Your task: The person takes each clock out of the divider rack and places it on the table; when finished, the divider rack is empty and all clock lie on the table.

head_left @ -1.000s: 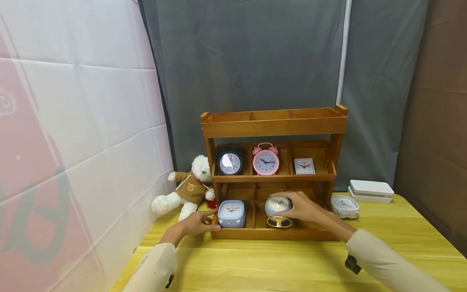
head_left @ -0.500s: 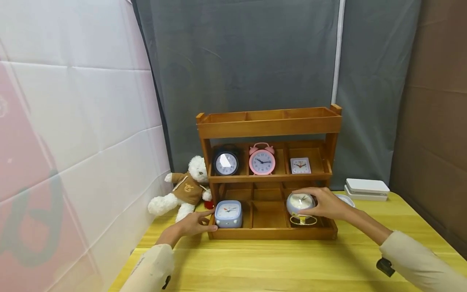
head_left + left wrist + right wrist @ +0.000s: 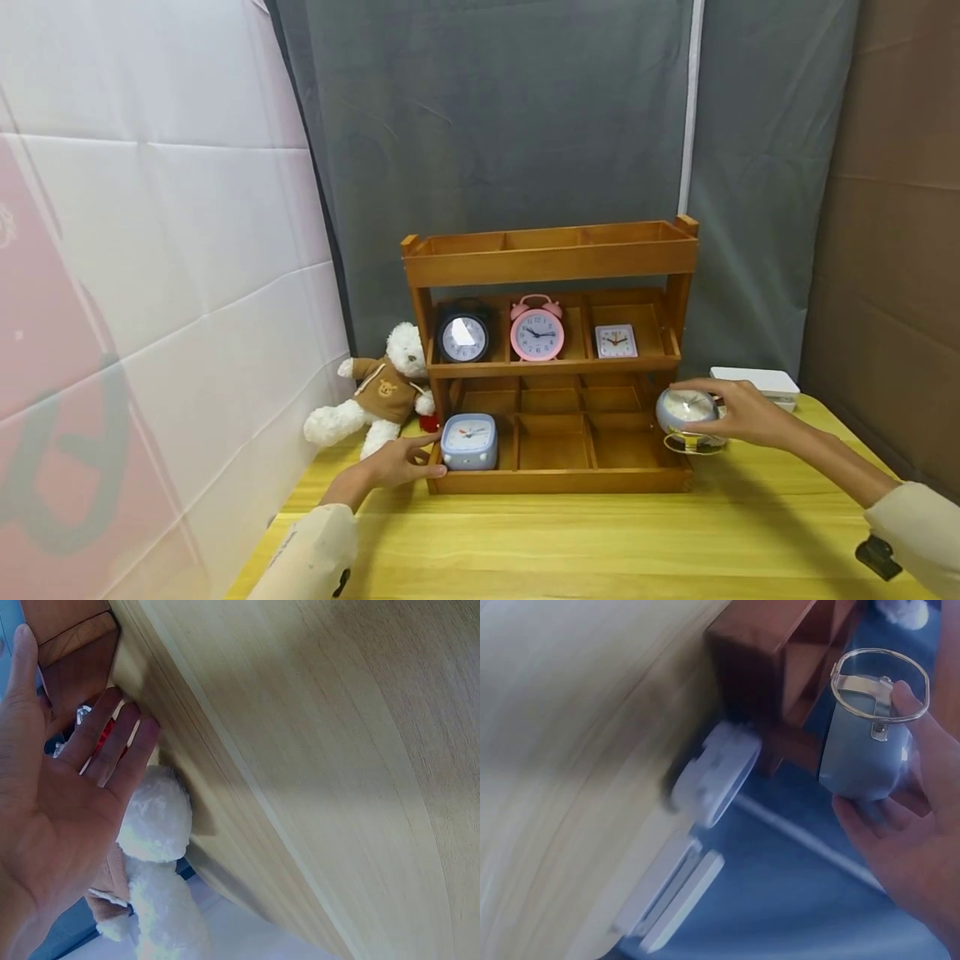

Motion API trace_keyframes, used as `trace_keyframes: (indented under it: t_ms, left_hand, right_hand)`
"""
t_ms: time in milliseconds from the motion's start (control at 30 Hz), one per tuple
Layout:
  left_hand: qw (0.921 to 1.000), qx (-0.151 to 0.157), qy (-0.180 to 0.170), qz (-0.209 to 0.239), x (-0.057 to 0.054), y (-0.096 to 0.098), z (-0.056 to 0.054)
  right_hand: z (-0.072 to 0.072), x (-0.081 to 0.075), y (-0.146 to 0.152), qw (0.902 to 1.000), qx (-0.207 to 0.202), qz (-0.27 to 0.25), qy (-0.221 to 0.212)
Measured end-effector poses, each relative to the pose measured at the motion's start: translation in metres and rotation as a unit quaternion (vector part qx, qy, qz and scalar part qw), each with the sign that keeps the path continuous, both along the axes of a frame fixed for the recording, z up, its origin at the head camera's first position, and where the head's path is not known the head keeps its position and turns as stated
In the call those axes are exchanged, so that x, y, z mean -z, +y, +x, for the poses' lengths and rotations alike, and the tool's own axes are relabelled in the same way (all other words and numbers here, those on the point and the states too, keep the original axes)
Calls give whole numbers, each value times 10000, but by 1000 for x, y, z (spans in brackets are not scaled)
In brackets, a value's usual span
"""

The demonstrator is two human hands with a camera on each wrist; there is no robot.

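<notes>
My right hand point(image 3: 738, 414) holds a round alarm clock point(image 3: 686, 408) between thumb and fingers, just off the right end of the wooden shelf point(image 3: 551, 482). Its gold ring base point(image 3: 693, 444) hangs below the pale blue body; the right wrist view shows the clock's underside point(image 3: 862, 757) and that ring. At the shelf's lower left corner rests my left hand point(image 3: 390, 464), thumb along the front and fingers at the side. These fingers point(image 3: 135, 761) are nearly straight in the left wrist view. A blue square-faced alarm clock point(image 3: 468, 442) sits in the bottom left compartment beside it.
A black clock point(image 3: 463, 337), a pink twin-bell clock point(image 3: 537, 333) and a small white square clock point(image 3: 616, 341) stand on the middle tier. Left sits a teddy bear point(image 3: 386, 387). Right are a white clock point(image 3: 716, 776) and a white box-like item point(image 3: 757, 381).
My right hand has carried the round clock rightward from the bottom middle compartment, past the right one, beyond the shelf's end. My left hand has stayed at the corner.
</notes>
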State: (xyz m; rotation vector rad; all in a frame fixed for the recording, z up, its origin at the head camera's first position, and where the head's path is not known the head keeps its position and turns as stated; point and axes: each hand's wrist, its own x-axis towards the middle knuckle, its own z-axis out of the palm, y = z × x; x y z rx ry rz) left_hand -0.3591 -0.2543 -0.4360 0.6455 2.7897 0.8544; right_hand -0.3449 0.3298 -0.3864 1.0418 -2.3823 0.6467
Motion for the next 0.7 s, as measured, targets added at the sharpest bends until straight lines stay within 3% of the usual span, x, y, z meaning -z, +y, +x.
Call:
trace_keyframes:
  t_ms: [267, 700]
  left_hand:
    - [9999, 55, -108, 82, 3, -1, 1]
    - [9999, 60, -73, 101, -1, 1, 1]
  right_hand:
    - [-4, 9, 40, 9986, 187, 157, 471]
    - [-4, 19, 105, 9943, 996, 327, -177]
